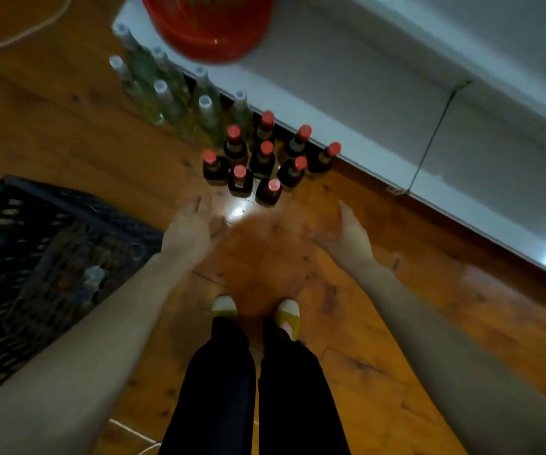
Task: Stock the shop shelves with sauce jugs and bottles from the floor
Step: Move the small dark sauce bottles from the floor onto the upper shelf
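Note:
Several dark sauce bottles with red caps (262, 160) stand clustered on the wooden floor against the base of a white shelf (380, 103). Behind them to the left stand several clear bottles with white caps (169, 100). My left hand (192, 229) hangs open above the floor, just short of the nearest dark bottle. My right hand (350, 233) is open too, fingers straight, to the right of the cluster. Neither hand touches a bottle.
A black plastic crate (35, 257) sits on the floor at my left. A red bucket (209, 24) stands on the lowest shelf board at the top. A cord (18, 34) trails across the floor at top left. My feet (255, 313) stand below the bottles.

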A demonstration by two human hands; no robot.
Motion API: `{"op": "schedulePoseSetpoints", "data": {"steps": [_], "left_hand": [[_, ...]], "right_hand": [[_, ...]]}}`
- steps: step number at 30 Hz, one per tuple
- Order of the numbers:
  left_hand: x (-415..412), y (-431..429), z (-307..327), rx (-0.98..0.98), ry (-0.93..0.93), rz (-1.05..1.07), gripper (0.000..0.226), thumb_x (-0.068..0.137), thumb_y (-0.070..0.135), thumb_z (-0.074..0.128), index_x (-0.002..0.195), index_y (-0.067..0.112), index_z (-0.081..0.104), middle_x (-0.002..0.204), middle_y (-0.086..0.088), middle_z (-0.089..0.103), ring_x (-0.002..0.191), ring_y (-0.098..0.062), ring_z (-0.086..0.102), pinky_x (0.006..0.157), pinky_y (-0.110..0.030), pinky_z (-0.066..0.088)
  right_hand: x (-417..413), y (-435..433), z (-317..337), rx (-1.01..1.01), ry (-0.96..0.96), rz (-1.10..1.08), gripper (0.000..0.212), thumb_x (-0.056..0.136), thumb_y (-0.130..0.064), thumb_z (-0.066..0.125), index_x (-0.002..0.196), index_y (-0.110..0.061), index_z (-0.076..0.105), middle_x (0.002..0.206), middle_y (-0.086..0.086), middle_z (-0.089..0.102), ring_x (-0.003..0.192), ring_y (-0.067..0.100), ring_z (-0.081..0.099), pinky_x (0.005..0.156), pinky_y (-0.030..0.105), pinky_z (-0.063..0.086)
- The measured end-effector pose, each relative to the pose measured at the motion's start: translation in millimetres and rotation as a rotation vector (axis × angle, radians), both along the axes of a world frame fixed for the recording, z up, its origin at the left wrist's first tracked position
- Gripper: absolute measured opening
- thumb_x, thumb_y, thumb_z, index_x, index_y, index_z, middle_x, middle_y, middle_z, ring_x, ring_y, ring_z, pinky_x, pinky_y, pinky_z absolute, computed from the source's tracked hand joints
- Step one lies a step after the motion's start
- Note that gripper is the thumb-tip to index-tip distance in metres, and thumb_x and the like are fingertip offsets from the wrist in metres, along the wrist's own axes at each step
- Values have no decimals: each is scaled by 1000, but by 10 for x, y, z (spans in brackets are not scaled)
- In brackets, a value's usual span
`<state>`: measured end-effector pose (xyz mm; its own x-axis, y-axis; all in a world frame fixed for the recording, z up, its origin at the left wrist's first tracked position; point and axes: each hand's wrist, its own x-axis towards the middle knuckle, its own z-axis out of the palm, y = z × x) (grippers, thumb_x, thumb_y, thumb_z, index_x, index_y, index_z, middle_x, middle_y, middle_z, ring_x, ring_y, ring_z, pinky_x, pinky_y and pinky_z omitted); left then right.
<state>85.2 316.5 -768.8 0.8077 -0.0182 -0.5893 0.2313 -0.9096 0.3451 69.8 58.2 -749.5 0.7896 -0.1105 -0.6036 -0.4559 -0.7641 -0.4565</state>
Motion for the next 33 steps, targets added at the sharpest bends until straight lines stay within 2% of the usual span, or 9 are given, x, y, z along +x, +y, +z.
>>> {"op": "schedulePoseSetpoints", "data": {"steps": [3, 7, 10, 14, 18, 22, 26, 30, 33], "left_hand": [[34, -80, -875, -34, -70, 28, 68, 86, 33, 62, 138, 3, 29, 135, -20, 39, 120, -36, 43, 93, -43, 43], [100, -184, -1865, -106, -189, 86, 80, 82, 30, 67, 143, 3, 22, 132, -22, 41, 121, -38, 42, 96, -43, 40], [207, -262, -2491, -170, -303, 136, 89, 80, 31, 70, 147, 7, 15, 137, -21, 36, 126, -36, 39, 101, -45, 39], [391, -376, -2998, -253, -479, 170, 93, 79, 30, 72, 147, 5, 13, 138, -21, 33, 128, -32, 37, 102, -34, 35], [530, -435, -3334, -307, -603, 232, 94, 77, 28, 74, 145, 2, 15, 135, -23, 31, 127, -32, 37, 99, -21, 30], [574, -488, -3434, -324, -694, 281, 89, 75, 25, 76, 143, 1, 22, 129, -24, 33, 120, -31, 40, 95, -15, 27], [562, -561, -3420, -380, -724, 373, 83, 74, 18, 76, 140, 1, 28, 126, -23, 35, 115, -20, 38, 94, -8, 23], [566, -578, -3442, -432, -730, 447, 82, 73, 17, 77, 140, 4, 32, 125, -20, 37, 110, -12, 33, 94, -7, 25], [539, -536, -3418, -442, -678, 448, 83, 72, 20, 78, 140, 7, 33, 129, -17, 38, 113, -8, 31, 90, 4, 20]], "right_hand": [[66, 73, -859, 34, -26, -10, 89, 82, -34, 68, 147, -15, 11, 152, 8, 24, 138, 23, 26, 107, 29, 28], [193, 186, -1870, 105, -103, -27, 95, 77, -33, 72, 148, -16, 10, 153, 6, 23, 138, 20, 25, 103, 23, 25], [307, 277, -2491, 133, -202, -22, 97, 75, -30, 74, 147, -15, 12, 152, 6, 25, 139, 22, 26, 109, 29, 27], [447, 346, -3067, 186, -317, -43, 96, 74, -29, 76, 147, -17, 14, 151, 5, 27, 138, 21, 29, 111, 37, 32], [562, 385, -3373, 220, -410, -22, 96, 73, -28, 77, 147, -15, 16, 151, 5, 28, 140, 19, 25, 111, 30, 26], [633, 439, -3464, 221, -424, 5, 98, 71, -31, 78, 146, -14, 18, 150, 5, 31, 139, 19, 26, 113, 35, 28], [649, 513, -3472, 208, -436, -35, 95, 71, -28, 78, 144, -11, 20, 146, 9, 35, 137, 22, 31, 112, 41, 31], [641, 513, -3489, 221, -469, -49, 90, 73, -25, 77, 142, -9, 23, 144, 9, 39, 134, 22, 35, 110, 36, 33], [600, 486, -3485, 224, -493, -46, 87, 72, -24, 77, 141, -8, 27, 142, 8, 42, 132, 20, 38, 108, 33, 35]]}}
